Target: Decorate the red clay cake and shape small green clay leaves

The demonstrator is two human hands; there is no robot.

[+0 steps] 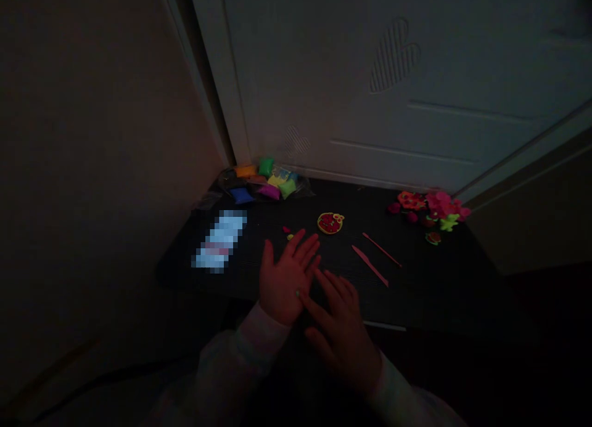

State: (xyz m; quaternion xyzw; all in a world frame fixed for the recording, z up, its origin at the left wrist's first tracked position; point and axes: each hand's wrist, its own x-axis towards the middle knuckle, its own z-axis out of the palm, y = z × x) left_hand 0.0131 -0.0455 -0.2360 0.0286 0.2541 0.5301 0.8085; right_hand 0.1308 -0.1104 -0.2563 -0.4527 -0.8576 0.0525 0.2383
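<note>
The scene is very dark. My left hand (284, 276) lies palm up over the near edge of a black table (416, 291), fingers stretched out, with a tiny green bit of clay on the palm. My right hand (342, 325) is beside it, fingers extended, and its fingertips touch the left palm at the green bit. Just beyond the hands sits a round red and yellow clay piece (330, 223). Small pink and yellow clay crumbs (288, 232) lie near the left fingertips.
Two pink modelling tools (370, 265) (382, 249) lie right of the hands. Bags of coloured clay (263, 183) are piled at the back left corner. Pink, red and green clay shapes (432, 210) are at the back right. A white door stands behind the table.
</note>
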